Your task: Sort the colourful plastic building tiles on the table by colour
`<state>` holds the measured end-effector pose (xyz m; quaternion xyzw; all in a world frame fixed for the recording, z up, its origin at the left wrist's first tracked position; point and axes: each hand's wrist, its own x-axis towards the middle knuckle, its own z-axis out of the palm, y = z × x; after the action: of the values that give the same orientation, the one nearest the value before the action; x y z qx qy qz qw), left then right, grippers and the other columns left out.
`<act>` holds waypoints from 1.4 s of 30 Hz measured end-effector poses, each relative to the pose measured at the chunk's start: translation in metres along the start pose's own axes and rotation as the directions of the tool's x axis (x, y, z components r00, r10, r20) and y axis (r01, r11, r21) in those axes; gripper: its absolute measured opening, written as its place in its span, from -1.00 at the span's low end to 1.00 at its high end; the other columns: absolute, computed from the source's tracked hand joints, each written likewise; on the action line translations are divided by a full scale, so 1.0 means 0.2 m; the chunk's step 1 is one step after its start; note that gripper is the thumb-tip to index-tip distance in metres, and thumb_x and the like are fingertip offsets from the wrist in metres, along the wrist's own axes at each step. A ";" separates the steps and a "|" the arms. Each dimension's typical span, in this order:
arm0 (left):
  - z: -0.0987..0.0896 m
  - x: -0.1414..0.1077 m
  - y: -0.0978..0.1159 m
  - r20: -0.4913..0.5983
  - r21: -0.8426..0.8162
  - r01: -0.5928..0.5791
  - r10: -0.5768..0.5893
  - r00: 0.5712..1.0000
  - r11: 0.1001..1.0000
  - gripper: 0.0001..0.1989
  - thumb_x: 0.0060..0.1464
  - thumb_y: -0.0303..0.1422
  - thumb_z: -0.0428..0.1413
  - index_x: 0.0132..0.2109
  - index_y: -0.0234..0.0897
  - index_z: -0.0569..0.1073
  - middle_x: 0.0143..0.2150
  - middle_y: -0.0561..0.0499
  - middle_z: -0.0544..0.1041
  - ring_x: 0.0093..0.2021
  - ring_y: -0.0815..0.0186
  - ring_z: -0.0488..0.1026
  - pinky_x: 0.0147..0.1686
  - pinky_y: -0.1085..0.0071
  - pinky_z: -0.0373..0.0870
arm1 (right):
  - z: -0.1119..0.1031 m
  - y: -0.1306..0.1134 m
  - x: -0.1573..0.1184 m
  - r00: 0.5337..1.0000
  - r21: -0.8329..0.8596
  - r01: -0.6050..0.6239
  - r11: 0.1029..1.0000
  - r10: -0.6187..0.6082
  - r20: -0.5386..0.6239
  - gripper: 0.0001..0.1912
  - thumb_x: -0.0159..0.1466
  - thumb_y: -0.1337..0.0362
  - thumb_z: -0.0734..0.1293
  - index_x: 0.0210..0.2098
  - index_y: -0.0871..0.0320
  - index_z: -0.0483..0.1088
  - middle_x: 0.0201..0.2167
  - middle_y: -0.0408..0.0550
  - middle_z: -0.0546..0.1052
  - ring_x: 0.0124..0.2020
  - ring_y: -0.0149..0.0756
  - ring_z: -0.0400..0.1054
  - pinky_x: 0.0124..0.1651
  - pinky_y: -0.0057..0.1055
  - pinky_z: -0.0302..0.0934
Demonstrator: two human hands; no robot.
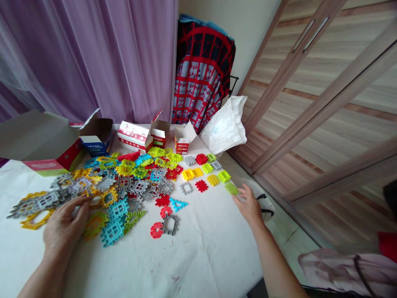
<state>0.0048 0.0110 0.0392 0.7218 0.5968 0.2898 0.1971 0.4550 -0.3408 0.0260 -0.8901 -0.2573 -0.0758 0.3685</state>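
A large spread of interlocking plastic building pieces (124, 186) in grey, yellow, blue, green and red covers the white cloth-topped table (198, 256). My left hand (63, 223) rests on the left of the pile, fingers curled over grey and yellow pieces; whether it grips one is hidden. A blue square piece (112, 231) lies just right of it. My right hand (248, 205) reaches in from the right edge of the table, fingers apart. Its fingertips are at a green square piece (231, 188), at the end of a loose row of small pieces.
Open cardboard boxes (135, 136) stand along the back of the table, with a larger box (40, 140) at the left. A white plastic bag (223, 126) sits at the back right. Behind are purple curtains and a patterned cloth; wooden wardrobe doors stand right.
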 end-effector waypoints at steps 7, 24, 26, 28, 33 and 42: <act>0.00 -0.02 -0.01 0.000 0.039 -0.028 0.028 1.000 0.999 -0.48 0.14 0.07 -0.10 -0.04 -0.11 0.57 0.10 -0.04 0.60 0.05 0.06 0.51 -0.03 0.17 0.45 | 0.01 0.11 0.13 0.994 -0.114 -0.029 0.993 0.041 0.104 -0.28 0.09 0.09 0.41 0.22 0.11 0.30 -0.01 0.03 0.64 -0.13 -0.12 0.55 -0.11 -0.24 0.37; 0.01 -0.02 -0.02 0.011 0.072 -0.018 0.017 1.000 0.997 -0.43 0.16 0.08 -0.13 0.01 -0.12 0.57 0.16 -0.06 0.58 0.09 0.03 0.50 -0.06 0.18 0.43 | 0.03 0.09 0.14 0.988 -0.160 -0.045 0.986 0.068 0.137 -0.30 0.12 0.18 0.45 0.25 0.10 0.31 0.03 0.02 0.63 -0.07 -0.14 0.56 -0.06 -0.25 0.40; 0.02 -0.02 -0.03 -0.005 0.063 -0.028 0.028 1.000 0.998 -0.47 0.17 0.06 -0.10 -0.01 -0.11 0.58 0.11 -0.04 0.59 0.05 0.07 0.51 -0.09 0.22 0.43 | 0.02 0.07 0.14 0.986 -0.160 -0.052 0.986 0.076 0.146 -0.30 0.12 0.20 0.45 0.25 0.11 0.31 0.03 0.04 0.62 -0.06 -0.12 0.56 -0.04 -0.24 0.40; 0.02 -0.01 -0.04 -0.023 0.049 -0.038 0.039 0.999 0.998 -0.51 0.16 0.04 -0.07 -0.03 -0.09 0.58 0.07 -0.02 0.60 0.01 0.10 0.50 -0.09 0.24 0.43 | 0.02 0.06 0.14 0.985 -0.158 -0.057 0.986 0.081 0.150 -0.29 0.12 0.20 0.44 0.25 0.13 0.31 0.04 0.06 0.61 -0.05 -0.11 0.56 -0.02 -0.23 0.40; 0.02 -0.01 -0.04 -0.013 0.048 -0.013 0.014 1.000 0.999 -0.51 0.15 0.05 -0.07 -0.05 -0.09 0.58 -0.02 -0.02 0.61 -0.07 0.12 0.50 -0.07 0.22 0.44 | 0.03 0.06 0.14 0.986 -0.160 -0.054 0.986 0.078 0.146 -0.28 0.12 0.18 0.44 0.25 0.16 0.30 0.05 0.08 0.61 -0.04 -0.09 0.55 -0.01 -0.21 0.40; 0.01 -0.01 -0.03 -0.006 0.032 0.007 -0.007 1.000 0.999 -0.55 0.14 0.02 -0.05 -0.06 -0.09 0.58 0.01 0.00 0.61 -0.01 0.13 0.49 -0.02 0.24 0.41 | 0.04 0.08 0.14 0.990 -0.141 -0.033 0.989 0.052 0.132 -0.29 0.10 0.18 0.44 0.24 0.10 0.32 0.02 0.05 0.62 -0.06 -0.11 0.56 -0.03 -0.24 0.41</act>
<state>0.0021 0.0109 0.0338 0.7219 0.6044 0.2819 0.1848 0.4866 -0.3337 0.0196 -0.9219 -0.2567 -0.0252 0.2892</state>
